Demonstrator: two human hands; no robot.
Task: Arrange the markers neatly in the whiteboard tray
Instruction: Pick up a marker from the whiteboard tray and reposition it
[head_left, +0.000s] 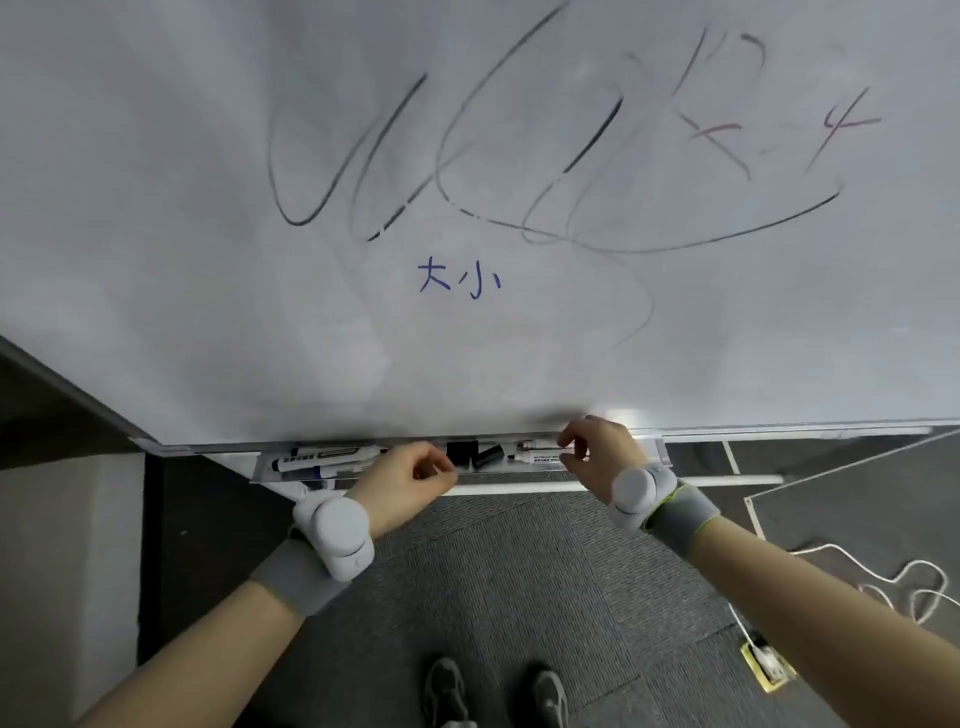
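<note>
**Hazards**
- Whiteboard (467, 156): it is filling the upper frame and carrying black, red and blue strokes. You are working close beneath it, so a knuckle brushing upward would likely be smearing ink.
- Tray (262, 465): this narrow shelf is running along the board's lower edge at centre frame. Anything you are nudging past its front lip would probably be dropping to the floor.
- Left group of markers (322, 460): these are lying lengthwise at the tray's left end, side by side. The barrels look round, so they are likely to be rolling if bumped.
- Right pair of markers (535, 452): these are lying parallel, right of centre. Your right hand (597, 457) is pinching their right ends with curled fingertips, and dragging both at once may be skewing one.
- Left hand (410, 483): it is hovering at the tray's front, centre frame, with its fingers curled inward. Whether it is holding anything cannot be told, and it is hiding part of the tray from you.
- Black block (462, 453) and black cap (488, 457): these are sitting between the two groups. The cap looks loose, and a sweep of either hand could be knocking it out.

**Surface and room**
- Carpet (519, 571): grey and ribbed, it is covering the lower frame.
- White cable (909, 587): it is looping at lower right toward a yellow floor socket (769, 670). Stepping right risks snagging it.
</note>
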